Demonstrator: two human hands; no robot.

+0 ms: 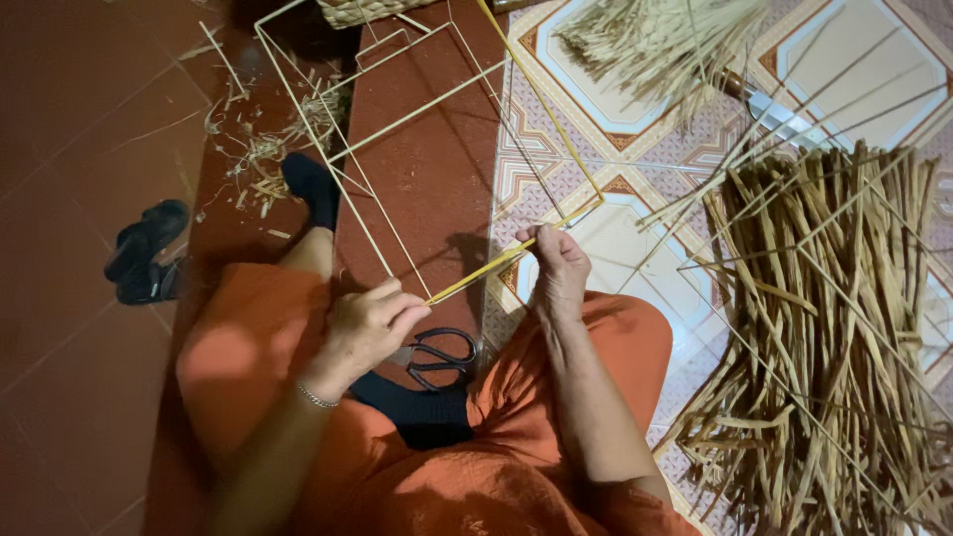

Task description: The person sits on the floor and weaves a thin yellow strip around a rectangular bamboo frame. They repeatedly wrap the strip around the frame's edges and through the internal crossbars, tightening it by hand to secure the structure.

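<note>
A pale wire frame [397,119] shaped like a box lies tilted over my legs and the red floor. My left hand [369,325] pinches its near corner, where a yellow strip wraps the wire. My right hand [558,270] grips the same yellow-wrapped bar [496,263] a little further along, fingers closed around it. Black-handled scissors [442,355] lie on my lap between the two hands. I sit cross-legged in orange trousers and dark socks.
A large heap of dried straw strands [834,328] lies on the patterned tile at right, another bundle [655,40] at the top. Straw scraps [268,149] litter the red floor. Dark sandals [144,253] sit at left. A woven basket edge [362,10] shows at the top.
</note>
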